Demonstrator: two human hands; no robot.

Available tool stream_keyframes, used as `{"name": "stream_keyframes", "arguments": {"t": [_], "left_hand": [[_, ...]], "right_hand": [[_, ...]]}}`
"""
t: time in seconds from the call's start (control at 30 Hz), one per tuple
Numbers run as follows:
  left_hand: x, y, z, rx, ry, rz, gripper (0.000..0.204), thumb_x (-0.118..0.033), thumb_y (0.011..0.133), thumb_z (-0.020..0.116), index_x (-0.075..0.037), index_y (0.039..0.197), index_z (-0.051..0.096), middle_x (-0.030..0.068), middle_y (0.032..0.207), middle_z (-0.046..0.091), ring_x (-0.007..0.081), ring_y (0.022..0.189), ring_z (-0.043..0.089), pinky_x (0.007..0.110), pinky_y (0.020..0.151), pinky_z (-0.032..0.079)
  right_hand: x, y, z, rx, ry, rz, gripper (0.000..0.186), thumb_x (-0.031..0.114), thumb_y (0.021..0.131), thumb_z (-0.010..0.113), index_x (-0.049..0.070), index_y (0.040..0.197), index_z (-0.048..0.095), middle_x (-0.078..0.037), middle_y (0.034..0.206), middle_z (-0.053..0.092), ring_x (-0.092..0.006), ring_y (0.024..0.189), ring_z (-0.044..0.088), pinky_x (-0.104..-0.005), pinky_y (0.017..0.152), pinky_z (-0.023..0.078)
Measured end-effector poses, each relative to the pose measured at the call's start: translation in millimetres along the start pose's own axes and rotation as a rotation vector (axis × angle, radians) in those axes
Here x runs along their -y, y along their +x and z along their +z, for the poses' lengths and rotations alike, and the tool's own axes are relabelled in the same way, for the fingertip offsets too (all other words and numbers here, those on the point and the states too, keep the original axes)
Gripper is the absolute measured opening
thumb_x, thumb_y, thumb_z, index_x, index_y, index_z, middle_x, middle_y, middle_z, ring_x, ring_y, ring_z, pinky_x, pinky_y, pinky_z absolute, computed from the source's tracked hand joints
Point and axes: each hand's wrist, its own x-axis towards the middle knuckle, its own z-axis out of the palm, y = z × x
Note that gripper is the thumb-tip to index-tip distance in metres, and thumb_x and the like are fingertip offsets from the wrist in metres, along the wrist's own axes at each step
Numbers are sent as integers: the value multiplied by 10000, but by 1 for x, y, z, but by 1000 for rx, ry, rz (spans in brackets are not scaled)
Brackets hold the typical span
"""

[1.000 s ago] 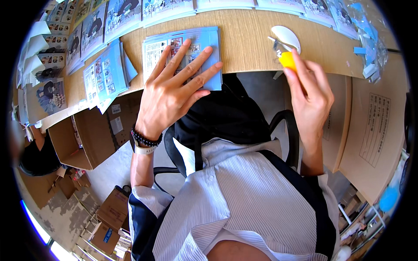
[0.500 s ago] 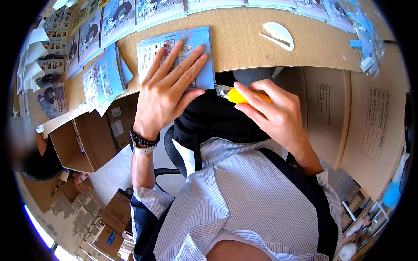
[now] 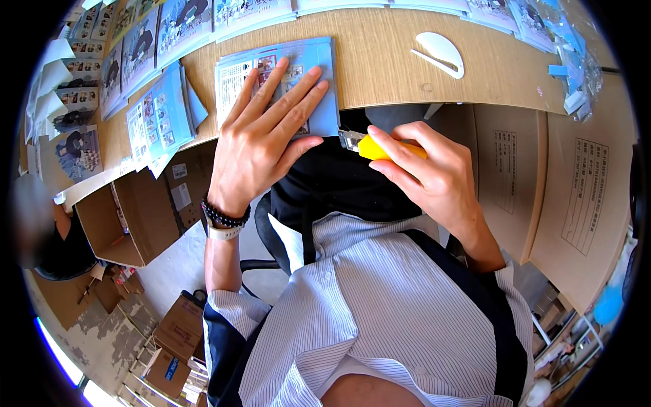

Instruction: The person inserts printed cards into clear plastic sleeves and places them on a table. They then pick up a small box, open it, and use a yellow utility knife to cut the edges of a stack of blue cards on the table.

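Note:
My left hand [image 3: 261, 132] lies flat with spread fingers on a stack of blue printed sheets [image 3: 322, 61] at the table's front edge. The stack's near right corner juts out past that edge. In my right hand [image 3: 434, 166] is a yellow utility knife [image 3: 390, 148], gripped between thumb and fingers. Its metal tip points left and sits right beside the stack's right edge; whether it touches I cannot tell. A white curved plastic tool [image 3: 441, 54] lies on the table beyond my right hand.
More printed sheets [image 3: 163, 119] stand in a pile at the left, with rows of printed covers [image 3: 247, 17] along the table's far side. Clear plastic with blue scraps [image 3: 575, 68] lies at the right end. Large cardboard [image 3: 576, 197] stands at right; an open carton [image 3: 129, 217] is at lower left.
The view has shifted slightly. My left hand stays pressed on the stack, and my right hand still holds the knife by the stack's right edge, with hardly any movement.

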Motion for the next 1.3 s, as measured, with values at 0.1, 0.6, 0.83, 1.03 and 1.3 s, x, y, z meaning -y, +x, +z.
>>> {"name": "stream_keyframes", "arguments": {"t": [0.1,0.6,0.83,1.03,1.3], "left_hand": [[0,0,0,-1,8,4,717,-487,879,710,-164,1512,610,32,1566,581,362,1517,443,567,1258,333],[0,-1,1,7,14,1,727,-500,875,708,-184,1521,603,23,1571,576,351,1523,437,561,1262,333],[1,-1,1,8,26,17,709,-512,889,689,-173,1508,616,26,1557,589,348,1517,447,553,1263,332],[1,0,-1,21,43,27,687,-526,914,652,-169,1501,622,27,1551,594,349,1511,454,551,1258,342],[1,1,1,10,66,29,683,-525,923,641,-153,1496,626,34,1549,596,359,1505,462,552,1247,355]], "right_hand": [[0,0,0,1,-8,-6,441,193,820,893,98,1236,781,-33,966,700,-165,730,716,-285,605,590],[-3,4,0,13,-30,-43,449,192,819,890,106,1246,779,-38,969,700,-162,744,719,-280,616,590],[-5,9,-1,21,12,-11,444,180,827,886,108,1249,771,-25,959,703,-161,733,726,-285,621,594],[-6,9,0,18,27,6,427,176,829,886,111,1236,773,-20,951,702,-160,730,723,-285,615,590],[-1,7,4,-36,-58,2,395,196,849,874,130,1226,780,-24,938,697,-166,710,712,-284,602,583]]}}
